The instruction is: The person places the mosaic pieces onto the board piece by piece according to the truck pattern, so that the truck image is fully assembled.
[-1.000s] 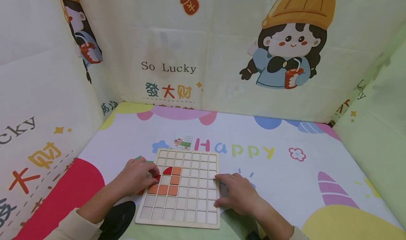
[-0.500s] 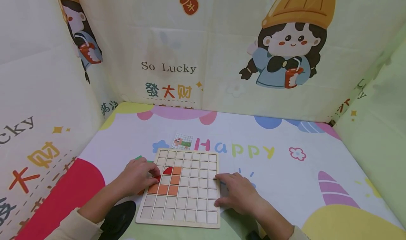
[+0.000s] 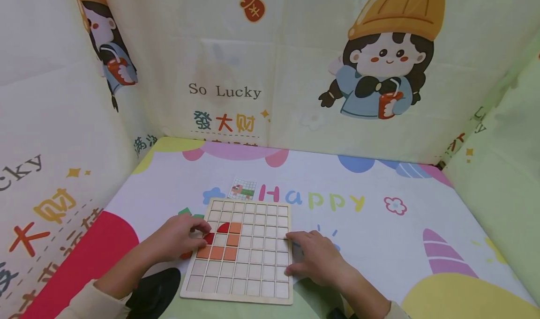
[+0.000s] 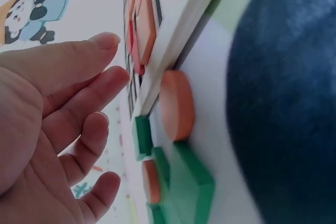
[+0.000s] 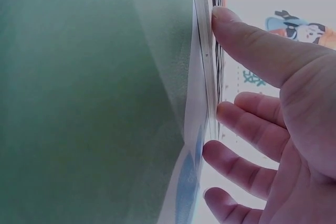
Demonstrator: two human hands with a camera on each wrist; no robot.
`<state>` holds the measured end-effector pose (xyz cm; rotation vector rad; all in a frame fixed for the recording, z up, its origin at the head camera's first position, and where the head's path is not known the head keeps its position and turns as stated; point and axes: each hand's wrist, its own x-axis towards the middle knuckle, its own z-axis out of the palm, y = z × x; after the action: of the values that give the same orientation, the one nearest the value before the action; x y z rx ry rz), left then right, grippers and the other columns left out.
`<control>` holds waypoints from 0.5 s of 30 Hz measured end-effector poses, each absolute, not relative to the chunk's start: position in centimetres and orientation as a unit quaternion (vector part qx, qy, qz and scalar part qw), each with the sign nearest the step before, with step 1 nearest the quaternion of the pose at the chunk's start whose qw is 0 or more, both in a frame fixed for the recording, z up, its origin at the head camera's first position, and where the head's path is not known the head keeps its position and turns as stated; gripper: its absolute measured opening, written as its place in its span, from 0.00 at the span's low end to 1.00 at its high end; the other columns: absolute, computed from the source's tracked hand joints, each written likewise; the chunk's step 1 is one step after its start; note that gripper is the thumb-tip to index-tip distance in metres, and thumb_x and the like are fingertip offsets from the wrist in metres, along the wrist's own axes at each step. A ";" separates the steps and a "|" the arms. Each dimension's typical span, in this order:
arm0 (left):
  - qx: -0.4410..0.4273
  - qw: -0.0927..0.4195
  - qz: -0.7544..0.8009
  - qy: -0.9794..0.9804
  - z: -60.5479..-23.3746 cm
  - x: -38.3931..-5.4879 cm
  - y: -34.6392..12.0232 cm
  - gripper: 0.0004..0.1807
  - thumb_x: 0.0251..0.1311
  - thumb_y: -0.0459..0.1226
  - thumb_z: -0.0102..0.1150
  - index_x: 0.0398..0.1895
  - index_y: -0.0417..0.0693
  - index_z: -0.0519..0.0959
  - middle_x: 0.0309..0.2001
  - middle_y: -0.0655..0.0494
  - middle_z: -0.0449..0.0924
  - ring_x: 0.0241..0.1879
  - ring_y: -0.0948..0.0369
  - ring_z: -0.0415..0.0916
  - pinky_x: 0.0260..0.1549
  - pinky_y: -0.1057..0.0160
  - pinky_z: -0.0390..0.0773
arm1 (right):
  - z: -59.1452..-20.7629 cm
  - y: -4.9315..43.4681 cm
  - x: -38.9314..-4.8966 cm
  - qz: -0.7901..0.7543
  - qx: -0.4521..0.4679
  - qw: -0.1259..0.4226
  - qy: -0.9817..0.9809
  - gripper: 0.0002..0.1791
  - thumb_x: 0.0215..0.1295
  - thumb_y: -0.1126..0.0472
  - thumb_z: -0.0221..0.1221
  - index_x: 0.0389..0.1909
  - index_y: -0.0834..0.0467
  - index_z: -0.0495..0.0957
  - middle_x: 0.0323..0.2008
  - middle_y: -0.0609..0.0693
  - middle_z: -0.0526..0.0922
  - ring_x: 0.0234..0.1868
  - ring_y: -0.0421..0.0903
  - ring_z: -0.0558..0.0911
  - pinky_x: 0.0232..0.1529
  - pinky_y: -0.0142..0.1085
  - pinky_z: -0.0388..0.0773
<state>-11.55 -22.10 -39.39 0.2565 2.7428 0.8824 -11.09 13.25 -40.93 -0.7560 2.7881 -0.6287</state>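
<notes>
A wooden grid board (image 3: pixel 240 285) lies on the table, with several orange square tiles (image 3: pixel 217 252) and a red quarter-round tile (image 3: pixel 223 227) set in its cells. In the left column sits a darker red tile (image 3: pixel 208 238), partly covered by my left hand (image 3: pixel 174 238). That hand hovers at the board's left edge, thumb and index finger parted, nothing between them; the left wrist view has its fingertips apart from the tiles. My right hand (image 3: pixel 318 258) rests against the board's right edge, thumb (image 5: pixel 228 17) and fingers spread along it.
Loose green pieces (image 4: pixel 191 182) and orange rounded pieces (image 4: pixel 177 106) lie beside the board's left edge, partly behind my left hand. A small printed pattern card (image 3: pixel 243 189) lies beyond the far edge. Printed cloth walls (image 3: pixel 295 75) surround the table.
My left hand has drawn slightly left and its thumb and index finger have parted, letting go of the red tile, which stays in the left column. The right hand has not moved.
</notes>
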 end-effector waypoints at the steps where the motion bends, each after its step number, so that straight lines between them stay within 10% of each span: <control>1: 0.090 0.122 0.302 0.941 -39.3 -11.6 -22.3 0.20 0.48 0.40 0.78 0.45 0.49 0.85 0.42 0.58 0.82 0.46 0.54 0.75 0.34 0.60 0.83 | -40.9 13.2 -11.1 -0.211 -0.255 0.093 0.939 0.38 0.49 0.47 0.76 0.61 0.57 0.76 0.57 0.51 0.80 0.53 0.55 0.76 0.50 0.53 0.73; 15: 0.064 0.069 0.283 0.955 -37.3 -11.9 -27.0 0.25 0.51 0.39 0.76 0.53 0.42 0.82 0.49 0.42 0.78 0.50 0.41 0.70 0.32 0.55 0.84 | -40.7 13.3 -10.9 -0.211 -0.258 0.092 0.938 0.39 0.48 0.46 0.76 0.60 0.56 0.76 0.57 0.50 0.80 0.52 0.54 0.76 0.49 0.52 0.74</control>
<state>-11.94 -26.96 -37.30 0.1913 2.8737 0.8510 -10.94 13.30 -40.70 -0.7675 2.7869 -0.6252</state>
